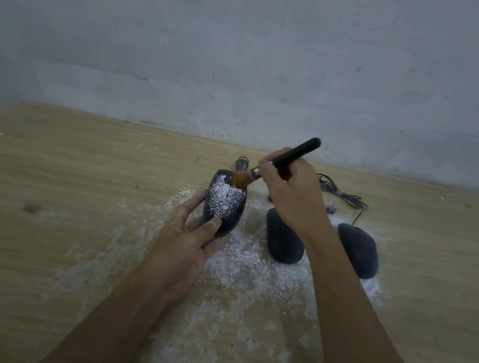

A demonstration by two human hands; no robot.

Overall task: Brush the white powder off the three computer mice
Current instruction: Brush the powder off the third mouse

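Powder still coats the dusty mouse at frame centre, lifted off the worktop in the left hand, thumb pressed on its near end. The right hand pinches the brush, bristles touching its far end. Best to sweep outward in light strokes, tilting the mouse away from the two cleaner-looking mice at right.
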